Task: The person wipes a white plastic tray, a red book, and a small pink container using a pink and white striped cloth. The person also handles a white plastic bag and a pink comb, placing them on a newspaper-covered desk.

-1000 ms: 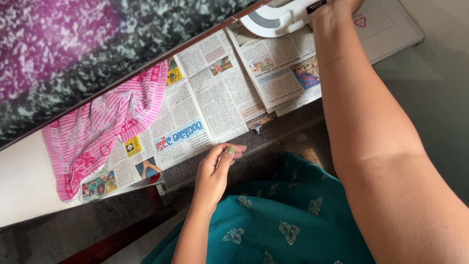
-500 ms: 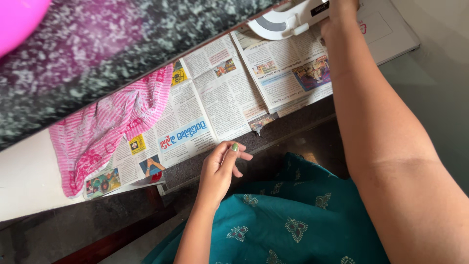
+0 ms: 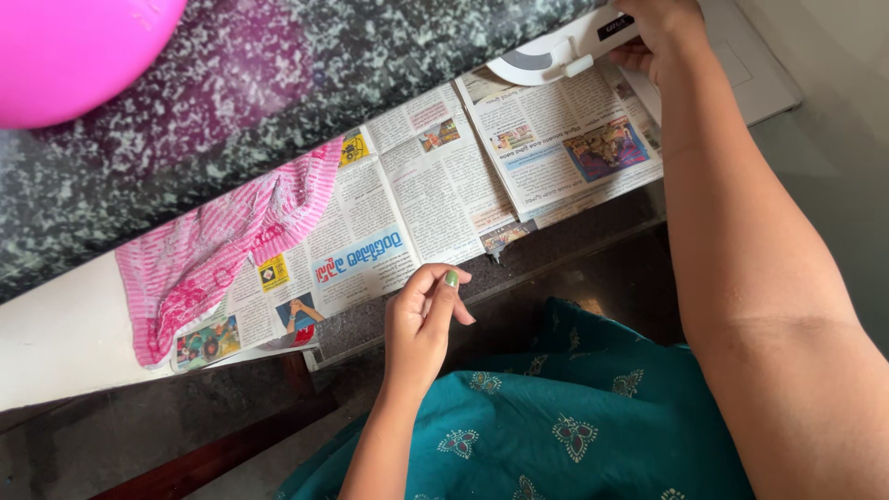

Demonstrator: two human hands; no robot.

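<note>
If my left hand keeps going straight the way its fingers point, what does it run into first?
The left hand rests at the shelf edge, fingers pointing up and away from the body. Going straight on, it would probably meet the newspaper lining the shelf first, then the speckled stone slab beyond, though depth is hard to judge.

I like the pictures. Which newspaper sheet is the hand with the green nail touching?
The left hand rests at the edge of the long newspaper sheet partly under the pink cloth, not the sheet beneath the white appliance.

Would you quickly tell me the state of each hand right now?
Left hand: holding nothing, fingers loosely curled, at the edge of the newspaper.
Right hand: closed on the white appliance.
</note>
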